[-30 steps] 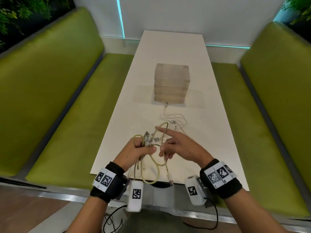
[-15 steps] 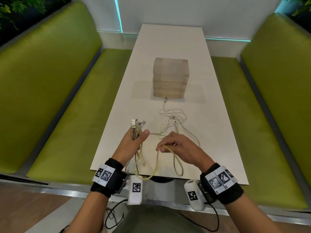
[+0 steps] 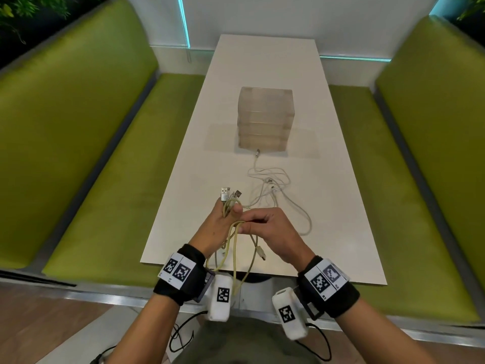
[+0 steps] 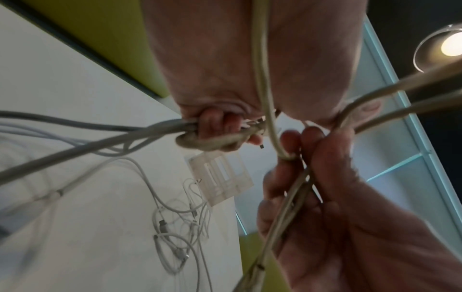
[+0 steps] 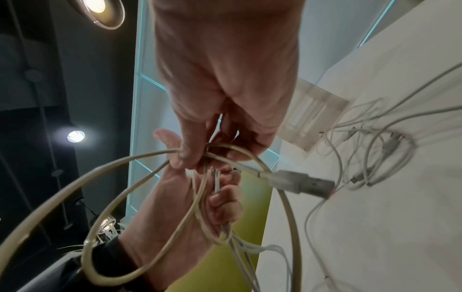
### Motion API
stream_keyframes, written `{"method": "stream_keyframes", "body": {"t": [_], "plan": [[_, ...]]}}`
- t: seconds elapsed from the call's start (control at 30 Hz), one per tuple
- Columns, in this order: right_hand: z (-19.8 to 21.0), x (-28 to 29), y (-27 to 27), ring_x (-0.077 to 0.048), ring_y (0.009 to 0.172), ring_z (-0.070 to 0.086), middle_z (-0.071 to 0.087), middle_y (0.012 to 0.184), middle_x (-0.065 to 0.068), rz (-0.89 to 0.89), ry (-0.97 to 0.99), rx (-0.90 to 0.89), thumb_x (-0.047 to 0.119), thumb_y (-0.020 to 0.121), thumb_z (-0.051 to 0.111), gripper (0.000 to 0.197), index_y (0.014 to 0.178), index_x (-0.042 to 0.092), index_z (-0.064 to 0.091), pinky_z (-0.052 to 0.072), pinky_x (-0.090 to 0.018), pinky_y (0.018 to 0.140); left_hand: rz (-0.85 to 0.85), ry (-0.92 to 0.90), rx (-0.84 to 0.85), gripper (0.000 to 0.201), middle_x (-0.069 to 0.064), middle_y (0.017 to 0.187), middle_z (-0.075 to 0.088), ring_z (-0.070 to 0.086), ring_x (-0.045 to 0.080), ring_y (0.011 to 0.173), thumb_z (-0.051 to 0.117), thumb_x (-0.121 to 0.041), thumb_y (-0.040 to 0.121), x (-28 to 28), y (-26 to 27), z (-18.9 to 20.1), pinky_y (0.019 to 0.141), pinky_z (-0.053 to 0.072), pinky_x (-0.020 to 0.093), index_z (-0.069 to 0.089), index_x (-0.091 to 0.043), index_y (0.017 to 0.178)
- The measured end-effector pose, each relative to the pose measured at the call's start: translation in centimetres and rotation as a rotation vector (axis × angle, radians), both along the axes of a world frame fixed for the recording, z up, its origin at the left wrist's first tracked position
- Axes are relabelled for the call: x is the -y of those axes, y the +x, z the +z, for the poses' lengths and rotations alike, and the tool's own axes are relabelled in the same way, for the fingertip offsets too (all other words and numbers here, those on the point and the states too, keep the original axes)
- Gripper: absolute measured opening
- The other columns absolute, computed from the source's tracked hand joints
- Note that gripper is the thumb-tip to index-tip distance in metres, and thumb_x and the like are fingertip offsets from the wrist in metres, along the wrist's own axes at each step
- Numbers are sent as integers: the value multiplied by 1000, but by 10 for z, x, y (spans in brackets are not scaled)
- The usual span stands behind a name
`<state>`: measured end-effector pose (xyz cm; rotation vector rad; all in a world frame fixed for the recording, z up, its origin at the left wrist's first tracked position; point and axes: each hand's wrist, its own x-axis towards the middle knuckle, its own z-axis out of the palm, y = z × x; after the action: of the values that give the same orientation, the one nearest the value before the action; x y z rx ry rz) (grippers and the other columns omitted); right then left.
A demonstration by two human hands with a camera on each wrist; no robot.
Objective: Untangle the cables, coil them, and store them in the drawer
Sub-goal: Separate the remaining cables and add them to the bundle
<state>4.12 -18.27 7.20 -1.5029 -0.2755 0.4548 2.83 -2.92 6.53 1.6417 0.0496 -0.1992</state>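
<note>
My left hand [image 3: 223,222] grips a bundle of yellowish cables [image 3: 231,248], with their USB plugs [image 3: 225,193] sticking up past the fingers. My right hand [image 3: 262,224] pinches a loop of the same yellowish cable [image 5: 140,164] right beside the left thumb. Loops of it hang down over the table's near edge, and one USB plug [image 5: 302,182] dangles free. A tangle of thin white cables [image 3: 273,187] lies on the white table [image 3: 341,206], one end reaching the translucent drawer unit [image 3: 265,116]. Its drawers look closed.
Green padded benches [image 3: 78,153] run along both sides of the narrow table. The drawer unit [image 4: 220,177] stands mid-table, beyond the white tangle [image 4: 180,227]. Black wires [image 3: 181,334] trail from my wrist devices below the table edge.
My right hand drew in from an outstretched finger to a pinch on the yellowish loop, now close against the left hand. The left hand raised its bundle so the plugs point up.
</note>
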Motion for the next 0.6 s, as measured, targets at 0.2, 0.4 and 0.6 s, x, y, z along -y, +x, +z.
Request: {"method": "stream_keyframes", "body": {"t": [0.2, 0.4, 0.6], "plan": [[-5, 33, 13, -22, 86, 66, 74, 84, -2, 39, -293, 67, 10, 70, 79, 11, 79, 16, 77, 49, -33, 82, 149, -25, 29, 61, -12, 69, 31, 26, 3, 52, 52, -84, 63, -29, 1, 13, 47, 26, 19, 50, -31, 94], [-36, 54, 8, -12, 84, 61, 66, 78, 11, 282, -752, 128, 15, 67, 82, 15, 81, 16, 78, 48, -32, 80, 337, -154, -17, 22, -6, 71, 27, 24, 4, 52, 47, -26, 98, -49, 7, 12, 45, 24, 16, 52, -15, 116], [-52, 32, -17, -3, 68, 54, 54, 71, 15, 442, -850, 198, 27, 77, 75, 16, 88, 15, 76, 42, -15, 60, 313, -159, -13, 15, -9, 65, 29, 29, 2, 49, 47, -17, 98, -35, 10, 18, 46, 30, 13, 45, -25, 85]]}}
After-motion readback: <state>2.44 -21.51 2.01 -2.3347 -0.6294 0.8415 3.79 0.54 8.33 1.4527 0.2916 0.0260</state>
